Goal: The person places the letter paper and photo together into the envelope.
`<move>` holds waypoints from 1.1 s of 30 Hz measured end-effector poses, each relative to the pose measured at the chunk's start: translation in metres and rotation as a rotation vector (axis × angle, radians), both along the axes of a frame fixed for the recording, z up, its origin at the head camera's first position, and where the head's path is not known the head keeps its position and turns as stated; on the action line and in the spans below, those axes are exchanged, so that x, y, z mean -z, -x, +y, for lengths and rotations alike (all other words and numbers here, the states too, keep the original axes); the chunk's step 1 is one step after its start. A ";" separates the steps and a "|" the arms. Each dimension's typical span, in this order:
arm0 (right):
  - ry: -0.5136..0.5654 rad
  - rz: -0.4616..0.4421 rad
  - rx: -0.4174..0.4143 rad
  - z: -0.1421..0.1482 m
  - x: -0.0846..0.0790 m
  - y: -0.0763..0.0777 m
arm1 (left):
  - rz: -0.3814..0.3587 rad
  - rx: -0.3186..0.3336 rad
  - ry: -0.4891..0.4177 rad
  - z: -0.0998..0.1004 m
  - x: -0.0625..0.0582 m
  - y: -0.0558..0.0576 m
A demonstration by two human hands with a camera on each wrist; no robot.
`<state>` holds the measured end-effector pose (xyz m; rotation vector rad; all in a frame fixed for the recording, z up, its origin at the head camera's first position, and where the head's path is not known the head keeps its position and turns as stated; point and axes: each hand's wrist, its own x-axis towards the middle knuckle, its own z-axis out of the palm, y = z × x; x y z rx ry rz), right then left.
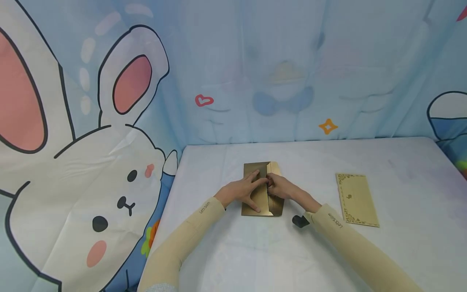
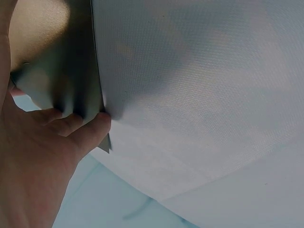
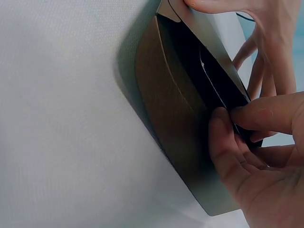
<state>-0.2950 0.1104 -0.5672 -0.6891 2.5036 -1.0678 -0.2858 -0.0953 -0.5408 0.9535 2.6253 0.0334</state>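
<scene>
A gold envelope [image 1: 262,195] lies on the white-covered table with its flap [image 3: 164,95] folded back toward the right. My left hand [image 1: 241,190] rests flat across its body, thumb and fingers spread. In the left wrist view, left fingertips [image 2: 103,118] reach the envelope's far edge. At the opening, my right hand [image 1: 282,187] has its thumb and index finger in the mouth. They pinch the edge of a thin card [image 3: 211,78] inside the dark pocket; most of that card is hidden.
To the right on the white tablecloth [image 1: 310,259] lies a pale gold card [image 1: 359,198] with ornate corner patterns. A black wrist-worn device [image 1: 300,221] shows beside the right sleeve. Behind the table hangs a blue cartoon curtain [image 1: 226,61].
</scene>
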 end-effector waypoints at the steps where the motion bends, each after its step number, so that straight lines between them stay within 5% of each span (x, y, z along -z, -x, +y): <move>1: -0.002 0.006 -0.001 0.000 0.000 0.001 | -0.002 -0.001 -0.002 0.000 0.000 0.000; 33: -0.018 -0.009 0.033 0.029 -0.004 -0.016 | -0.031 -0.010 -0.013 0.001 0.002 0.001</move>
